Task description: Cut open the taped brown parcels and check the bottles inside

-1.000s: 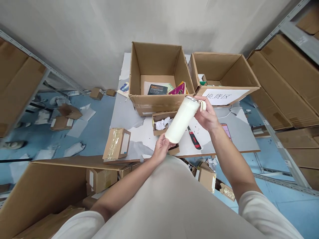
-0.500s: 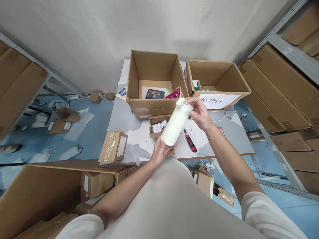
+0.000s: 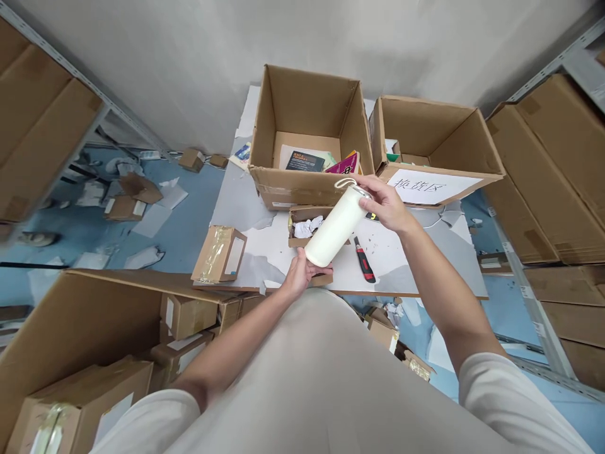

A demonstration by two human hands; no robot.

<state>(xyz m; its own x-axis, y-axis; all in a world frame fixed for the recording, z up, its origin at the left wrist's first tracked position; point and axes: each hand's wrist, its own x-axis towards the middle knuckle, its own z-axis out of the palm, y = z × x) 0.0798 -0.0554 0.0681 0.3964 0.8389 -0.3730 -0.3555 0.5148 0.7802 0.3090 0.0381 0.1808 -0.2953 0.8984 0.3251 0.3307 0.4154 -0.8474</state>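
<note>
A cream-white bottle [image 3: 336,227] with a loop at its cap end is held tilted above the table, its top leaning to the right. My left hand [image 3: 300,275] grips its base from below. Around the cap end close the fingers of my right hand [image 3: 384,200]. Behind and under the bottle stands a small open carton [image 3: 299,241] with crumpled white paper [image 3: 307,227] in it. A red and black utility knife [image 3: 364,261] lies on the table [image 3: 397,252] to the right of the bottle.
A large open box [image 3: 307,183] holding books stands behind the bottle. Right of it is another open box [image 3: 437,173] with a handwritten label. A taped carton [image 3: 220,253] sits at the table's left. Box-filled shelves [image 3: 529,189] flank the right side.
The bottle has turned in my hands: its loop now stands out at the cap, and it leans further over. The view has shifted slightly. Both hands keep their hold.
</note>
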